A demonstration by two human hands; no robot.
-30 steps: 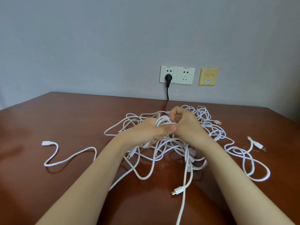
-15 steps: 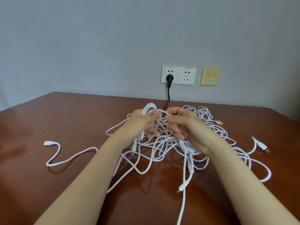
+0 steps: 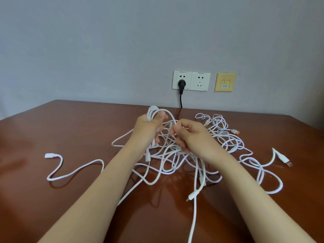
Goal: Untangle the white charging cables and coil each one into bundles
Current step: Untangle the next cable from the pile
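A tangle of white charging cables lies in the middle of the brown table. My left hand is raised above the heap and grips a few looped strands that arch over its fingers. My right hand, just to the right, pinches a strand between thumb and curled fingers. Loose ends trail out: one plug at the left, one at the front, a USB plug at the right and an orange-tipped plug at the back right.
On the grey wall behind the table are a double white socket with a black plug and cord and a yellow data outlet. The table's back edge meets the wall.
My hands have moved apart and the left one has risen, lifting a bunch of loops off the heap. The front plug end has shifted slightly.
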